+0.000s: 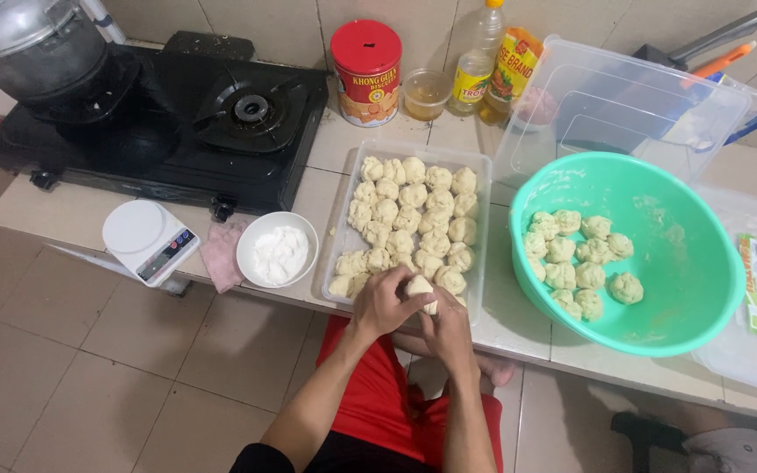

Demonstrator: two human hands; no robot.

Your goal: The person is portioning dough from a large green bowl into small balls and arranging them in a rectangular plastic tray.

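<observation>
Here, both hands' fingers close round one dough ball (pixel 420 286), left hand (pixel 383 304), right hand (pixel 449 328); behind, a red-lidded round tin (pixel 366 61) beside a yellow-labelled oil bottle (pixel 477 63).

Your left hand (pixel 385 302) and right hand (pixel 449 328) press a soft, matt dough ball (pixel 420 287), its surface floury and lumpy. At centre frame the tray (pixel 484 219) is clear, smooth plastic. At right you have a glossy green plastic bowl (pixel 703 263), dusted pale. Upper left, the stove (pixel 177 131) shows shiny black glass, and the pot (pixel 28 44) brushed metal. The counter (pixel 519 324) is matt tile.
</observation>
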